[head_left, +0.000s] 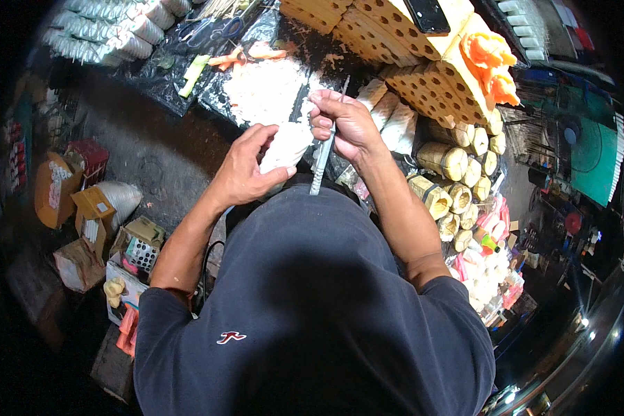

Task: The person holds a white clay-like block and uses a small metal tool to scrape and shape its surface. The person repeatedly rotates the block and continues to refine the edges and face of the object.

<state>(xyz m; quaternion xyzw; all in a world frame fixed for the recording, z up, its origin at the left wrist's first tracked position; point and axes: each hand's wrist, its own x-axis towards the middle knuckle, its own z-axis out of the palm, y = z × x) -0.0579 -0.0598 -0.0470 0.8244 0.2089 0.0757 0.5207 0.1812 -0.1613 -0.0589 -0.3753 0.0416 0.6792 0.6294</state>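
My left hand is curled around a white, ridged, carved-looking piece, which sits upright just above my lap. Its material I cannot make out. My right hand is closed around a slim, pale grey stick-like tool, slanting between the fingers with one end down towards my shirt. Thumb and forefinger of that hand pinch together close to the top of the white piece. Right beyond both hands, white shavings lie in bright sun on black plastic sheeting.
Yellow blocks with rows of holes stand at the far right, bearing a dark phone and an orange crumpled lump. Bundled yellowish cylinders are stacked at right. Scissors lie far left; cardboard boxes stand at left.
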